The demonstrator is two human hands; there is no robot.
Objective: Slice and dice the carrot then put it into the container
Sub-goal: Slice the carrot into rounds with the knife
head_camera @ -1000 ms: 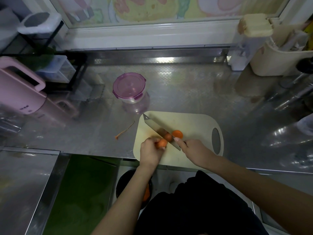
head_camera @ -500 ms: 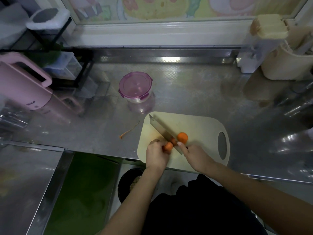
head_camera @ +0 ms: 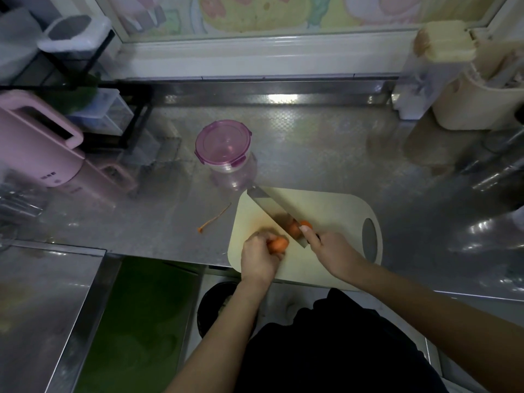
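Left hand point(head_camera: 259, 258) fingers point(head_camera: 262, 236) clamp carrot point(head_camera: 278, 244), right hand point(head_camera: 331, 251) grips knife point(head_camera: 272, 208); writing on pink jug point(head_camera: 37, 148) unreadable.

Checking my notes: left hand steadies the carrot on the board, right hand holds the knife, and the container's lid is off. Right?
No: the head view shows the purple lid on the container. The left hand does steady the carrot, and the right hand holds the knife.
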